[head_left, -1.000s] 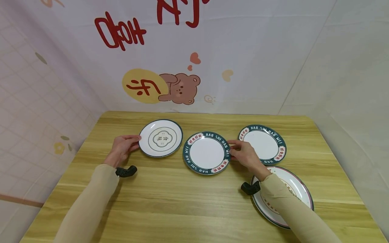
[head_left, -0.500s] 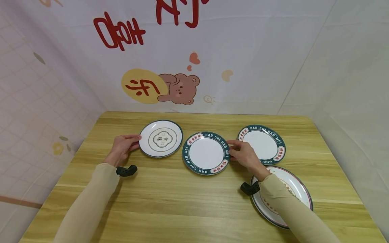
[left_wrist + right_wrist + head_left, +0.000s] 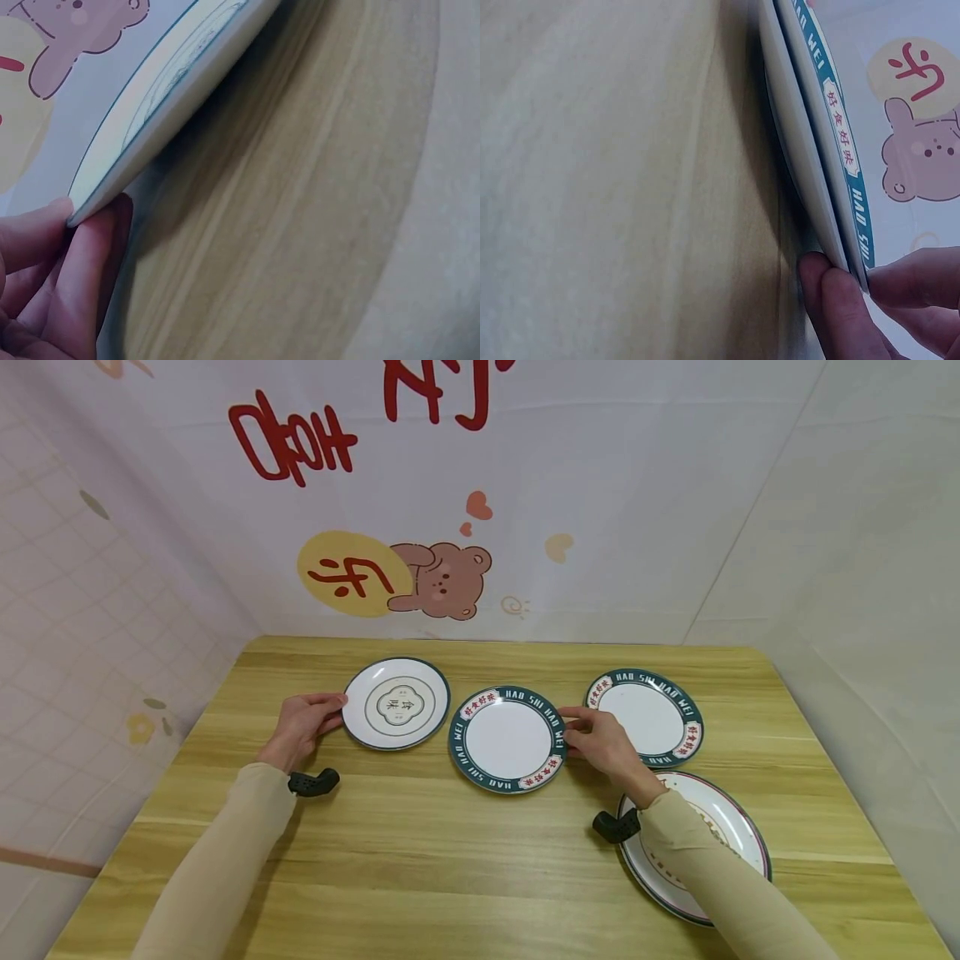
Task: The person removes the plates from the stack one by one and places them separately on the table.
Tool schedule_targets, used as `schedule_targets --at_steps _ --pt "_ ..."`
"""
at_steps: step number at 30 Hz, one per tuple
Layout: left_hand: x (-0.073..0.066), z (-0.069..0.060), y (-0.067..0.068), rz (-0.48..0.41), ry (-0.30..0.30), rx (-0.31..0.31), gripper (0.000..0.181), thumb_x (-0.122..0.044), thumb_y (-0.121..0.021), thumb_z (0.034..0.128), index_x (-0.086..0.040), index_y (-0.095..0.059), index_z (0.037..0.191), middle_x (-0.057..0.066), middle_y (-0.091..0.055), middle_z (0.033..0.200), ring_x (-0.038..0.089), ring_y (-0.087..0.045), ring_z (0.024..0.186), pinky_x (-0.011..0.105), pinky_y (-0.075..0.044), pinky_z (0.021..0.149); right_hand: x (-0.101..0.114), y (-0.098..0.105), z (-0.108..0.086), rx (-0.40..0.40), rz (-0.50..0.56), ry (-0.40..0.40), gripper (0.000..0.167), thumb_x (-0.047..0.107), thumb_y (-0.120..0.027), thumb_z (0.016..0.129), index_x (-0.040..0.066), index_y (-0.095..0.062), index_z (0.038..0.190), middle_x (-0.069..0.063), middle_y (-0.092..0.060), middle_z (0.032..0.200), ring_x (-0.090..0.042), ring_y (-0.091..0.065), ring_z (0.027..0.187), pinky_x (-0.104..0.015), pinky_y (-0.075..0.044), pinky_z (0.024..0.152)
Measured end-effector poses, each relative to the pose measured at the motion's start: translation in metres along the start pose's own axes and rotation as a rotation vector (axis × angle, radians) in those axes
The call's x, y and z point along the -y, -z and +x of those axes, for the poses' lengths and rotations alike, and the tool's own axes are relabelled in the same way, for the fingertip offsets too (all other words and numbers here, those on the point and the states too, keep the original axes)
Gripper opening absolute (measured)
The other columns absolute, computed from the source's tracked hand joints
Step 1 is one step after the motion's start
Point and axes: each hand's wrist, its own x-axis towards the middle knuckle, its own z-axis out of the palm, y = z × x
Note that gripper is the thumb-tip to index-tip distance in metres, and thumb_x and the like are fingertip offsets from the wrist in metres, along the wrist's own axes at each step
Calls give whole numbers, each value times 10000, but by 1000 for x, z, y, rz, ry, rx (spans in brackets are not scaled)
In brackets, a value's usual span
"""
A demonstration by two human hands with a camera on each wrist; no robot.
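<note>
On the left of the table in the head view, a white plate (image 3: 397, 704) with a thin dark rim and a characters motif lies face up. My left hand (image 3: 302, 727) pinches its left edge, thumb on top and fingers beneath, as the left wrist view shows. A green-rimmed plate (image 3: 507, 739) with white lettering sits in the middle. My right hand (image 3: 603, 741) pinches its right edge between thumb and fingers. From the right wrist view, a second plate (image 3: 799, 135) is stacked directly under this green-rimmed one, its pale side showing, and the fingers reach below both rims.
Another green-rimmed plate (image 3: 643, 717) lies behind my right hand. A larger white plate (image 3: 738, 827) with a dark and red rim is partly covered by my right forearm. The wooden table (image 3: 450, 877) meets a printed cloth backdrop (image 3: 600, 485) at the back.
</note>
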Motion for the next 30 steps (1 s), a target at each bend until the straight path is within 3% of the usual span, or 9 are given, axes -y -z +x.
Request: schedule_targets --at_steps 6,10,15,23,27,30 --pt "2 0 -2 48 -16 -7 488 -188 -640 1041 8 -548 1478 128 -653 1306 -6 -708 861 169 -587 823 0 0 0 2 -3 2 431 48 -571 1019 39 -586 1450 -227 -627 1253 -281 -644 1005 -346 -636 853" --pt "0 -3 -5 145 -44 -14 460 -175 -591 1068 17 -539 1482 219 -547 1475 -10 -685 895 165 -580 842 0 0 0 2 -3 1 429 49 -575 1021 41 -587 1450 -226 -629 1255 -287 -646 1010 -350 -636 856" --pt "-2 -8 -5 243 -96 -38 431 -140 -564 1077 51 -543 1463 249 -544 1469 3 -659 920 165 -581 857 0 -1 0 1 -1 -7 432 52 -587 1017 52 -592 1449 -222 -631 1250 -296 -644 1015 -344 -635 855" --pt "-1 -12 -4 202 -177 -67 414 -126 -597 1059 64 -577 1427 247 -593 1381 14 -664 890 189 -595 860 1 -1 -1 0 -11 -5 435 46 -577 1020 47 -585 1455 -225 -628 1254 -293 -644 1014 -345 -636 853" --pt "-1 -20 -6 267 -273 -88 410 -169 -613 1056 43 -604 1407 220 -627 1328 53 -671 910 199 -601 850 2 0 -1 -2 -11 -6 437 44 -572 1022 42 -579 1458 -231 -625 1259 -301 -643 1024 -353 -634 862" --pt "-1 -29 -9 370 -393 -123 384 -185 -618 1052 31 -643 1369 210 -663 1298 128 -677 962 159 -587 805 2 -1 0 -3 -7 -2 433 40 -574 1022 37 -581 1455 -236 -624 1258 -306 -643 1028 -363 -634 867"
